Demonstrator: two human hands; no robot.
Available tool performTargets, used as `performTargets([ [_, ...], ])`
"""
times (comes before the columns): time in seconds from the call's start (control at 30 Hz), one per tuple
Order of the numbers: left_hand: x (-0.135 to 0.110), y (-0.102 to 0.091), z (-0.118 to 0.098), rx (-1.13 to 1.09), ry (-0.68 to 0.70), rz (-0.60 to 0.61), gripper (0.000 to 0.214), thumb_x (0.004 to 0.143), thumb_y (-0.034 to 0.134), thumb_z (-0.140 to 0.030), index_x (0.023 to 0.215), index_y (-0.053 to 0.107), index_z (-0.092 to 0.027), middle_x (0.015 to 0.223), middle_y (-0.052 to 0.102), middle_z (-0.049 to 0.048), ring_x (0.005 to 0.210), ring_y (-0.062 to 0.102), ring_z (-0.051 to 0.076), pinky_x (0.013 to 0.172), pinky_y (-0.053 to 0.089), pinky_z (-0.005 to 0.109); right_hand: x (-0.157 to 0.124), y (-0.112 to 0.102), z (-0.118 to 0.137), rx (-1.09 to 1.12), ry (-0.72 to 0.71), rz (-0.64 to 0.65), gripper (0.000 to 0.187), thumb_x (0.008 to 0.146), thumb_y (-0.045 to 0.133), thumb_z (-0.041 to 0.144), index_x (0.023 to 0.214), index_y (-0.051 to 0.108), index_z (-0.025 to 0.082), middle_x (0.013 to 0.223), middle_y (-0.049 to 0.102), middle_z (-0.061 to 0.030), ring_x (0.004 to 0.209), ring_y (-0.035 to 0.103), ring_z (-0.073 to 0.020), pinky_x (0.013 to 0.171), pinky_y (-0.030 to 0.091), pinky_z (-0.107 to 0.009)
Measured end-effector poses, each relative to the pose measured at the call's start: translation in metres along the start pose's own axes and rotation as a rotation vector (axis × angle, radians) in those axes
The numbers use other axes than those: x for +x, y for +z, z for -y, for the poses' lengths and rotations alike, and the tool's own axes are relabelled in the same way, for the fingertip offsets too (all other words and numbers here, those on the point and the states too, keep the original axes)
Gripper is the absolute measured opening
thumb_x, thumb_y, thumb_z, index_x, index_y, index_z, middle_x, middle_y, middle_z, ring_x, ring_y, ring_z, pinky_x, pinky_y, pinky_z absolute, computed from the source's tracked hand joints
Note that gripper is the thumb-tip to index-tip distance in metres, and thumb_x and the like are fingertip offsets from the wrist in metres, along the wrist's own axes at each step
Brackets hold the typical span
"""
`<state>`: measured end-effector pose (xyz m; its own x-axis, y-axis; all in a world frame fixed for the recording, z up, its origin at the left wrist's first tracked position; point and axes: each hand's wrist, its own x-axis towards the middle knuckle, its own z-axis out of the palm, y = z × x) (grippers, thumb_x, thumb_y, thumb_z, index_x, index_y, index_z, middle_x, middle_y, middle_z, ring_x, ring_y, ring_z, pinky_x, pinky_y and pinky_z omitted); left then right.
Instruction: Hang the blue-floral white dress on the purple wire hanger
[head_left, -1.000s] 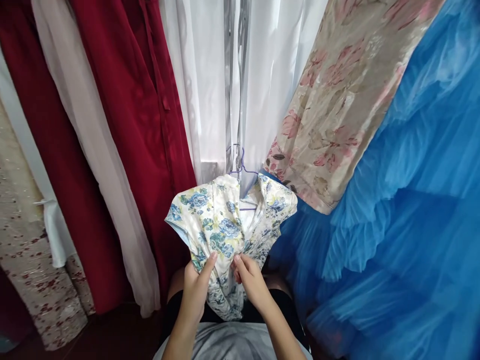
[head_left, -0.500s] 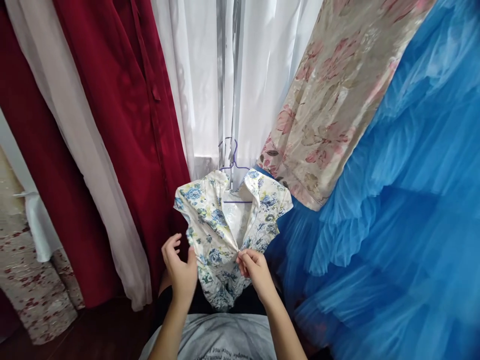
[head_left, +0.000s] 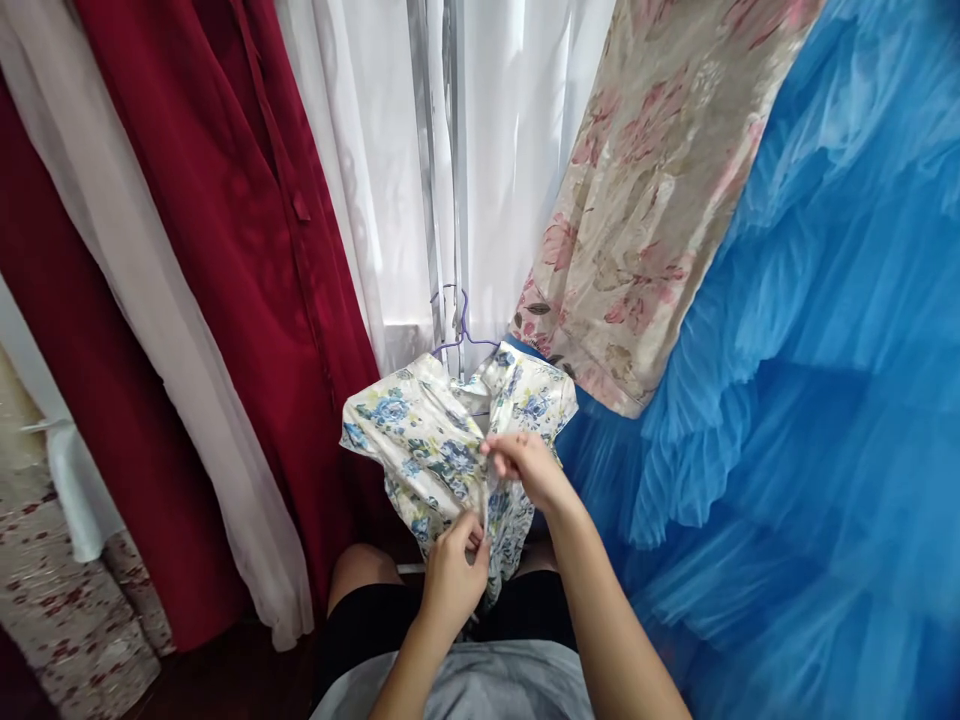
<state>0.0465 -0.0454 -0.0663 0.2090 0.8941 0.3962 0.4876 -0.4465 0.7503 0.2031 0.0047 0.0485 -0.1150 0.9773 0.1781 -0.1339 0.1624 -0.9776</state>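
Observation:
A short-sleeved white top (head_left: 405,420) with blue flowers and yellow-green leaves hangs on a thin purple hanger (head_left: 466,335) in front of me. Its neckline opens in a V at the top, and below that the two front edges meet. At the low point of the V, my right hand (head_left: 529,465) pinches the front closure, where a zipper pull seems to sit, covered by the fingertips. Lower on the same seam, my left hand (head_left: 456,570) grips the cloth of the top between thumb and bent fingers. The garment's lower end falls between my knees.
Behind the top hang white cloth (head_left: 502,170) and grey ribbons (head_left: 459,150). Dark red gowns (head_left: 217,220) and a pale sheer panel (head_left: 187,400) hang at left. On the right are a beige floral dress (head_left: 637,230) and a full blue tulle skirt (head_left: 810,430).
My right hand has moved up along the front, and the V opening is now shorter. My left hand has come from the garment's left side to grip the lower front seam.

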Motion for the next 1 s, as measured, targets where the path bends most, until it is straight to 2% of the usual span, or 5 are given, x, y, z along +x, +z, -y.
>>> performTargets([
  [0.23,0.024,-0.01,0.028,0.025,-0.01,0.12,0.012,0.083,0.057,-0.021,0.075,0.049,-0.023,0.064,0.057,-0.0013,0.062,0.058,0.018,0.062,0.041,0.028,0.079,0.018,0.085,0.014,-0.147,-0.132,0.019,0.072,0.062,0.032,0.063,0.065,0.015,0.046,0.054,0.0021,0.039,0.032,-0.0069,0.04,0.02,-0.024],
  [0.37,0.064,-0.036,0.022,-0.137,-0.014,0.033,0.016,0.078,0.069,-0.029,0.084,0.056,-0.021,0.074,0.063,0.0005,0.068,0.062,0.018,0.067,0.047,0.028,0.062,0.02,0.075,-0.052,-0.188,-0.092,0.024,0.078,0.06,0.037,0.071,0.067,0.015,0.046,0.057,0.0019,0.04,0.038,-0.0081,0.042,0.026,-0.022],
  [0.5,0.114,-0.079,-0.039,-0.246,0.244,-0.243,0.028,0.089,0.063,-0.034,0.113,0.06,-0.021,0.09,0.067,0.004,0.083,0.065,0.018,0.082,0.049,0.029,0.052,0.014,0.069,-0.066,-0.195,-0.109,0.025,0.078,0.059,0.037,0.069,0.067,0.015,0.045,0.055,0.0019,0.04,0.038,-0.0083,0.043,0.028,-0.022],
  [0.67,0.165,-0.108,-0.1,-0.077,0.397,-0.127,0.02,0.095,0.054,-0.031,0.105,0.066,-0.019,0.09,0.07,0.0046,0.08,0.065,0.019,0.075,0.048,0.028,0.053,0.011,0.064,-0.072,-0.264,-0.09,0.027,0.079,0.062,0.041,0.071,0.068,0.016,0.046,0.055,0.0024,0.04,0.038,-0.0086,0.044,0.027,-0.023],
  [1.0,0.176,-0.122,-0.077,-0.042,0.434,-0.476,0.018,0.096,0.054,-0.033,0.091,0.065,-0.019,0.085,0.068,0.0029,0.084,0.064,0.019,0.081,0.047,0.028,0.064,0.032,0.001,-0.274,-0.214,-0.211,0.028,0.079,0.058,0.036,0.062,0.069,0.016,0.041,0.046,0.0044,0.042,0.039,-0.0112,0.047,0.027,-0.025],
])
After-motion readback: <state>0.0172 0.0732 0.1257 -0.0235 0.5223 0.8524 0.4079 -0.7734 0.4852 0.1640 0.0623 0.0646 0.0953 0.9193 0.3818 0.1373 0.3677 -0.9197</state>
